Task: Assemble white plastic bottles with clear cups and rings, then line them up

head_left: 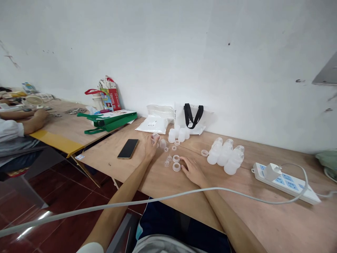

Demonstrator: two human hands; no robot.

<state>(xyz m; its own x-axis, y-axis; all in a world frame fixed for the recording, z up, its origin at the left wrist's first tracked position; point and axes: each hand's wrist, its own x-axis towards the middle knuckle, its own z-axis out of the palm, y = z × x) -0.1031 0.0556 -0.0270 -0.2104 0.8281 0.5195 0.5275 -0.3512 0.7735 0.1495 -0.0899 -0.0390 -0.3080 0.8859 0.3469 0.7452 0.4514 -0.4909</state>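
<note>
A clear plastic piece [155, 138] is pinched in the left hand [150, 148], fingers closed around it, and the right hand [192, 171] is laid open on the wooden table [263, 214], well apart from the left, just beside a silicone ring [176, 167]. Small clear parts [166, 163] are scattered between the hands! White cups [179, 135] are lined up behind, bottles [225, 156] are grouped rightward, and a phone [128, 148] is lying just left.
</note>
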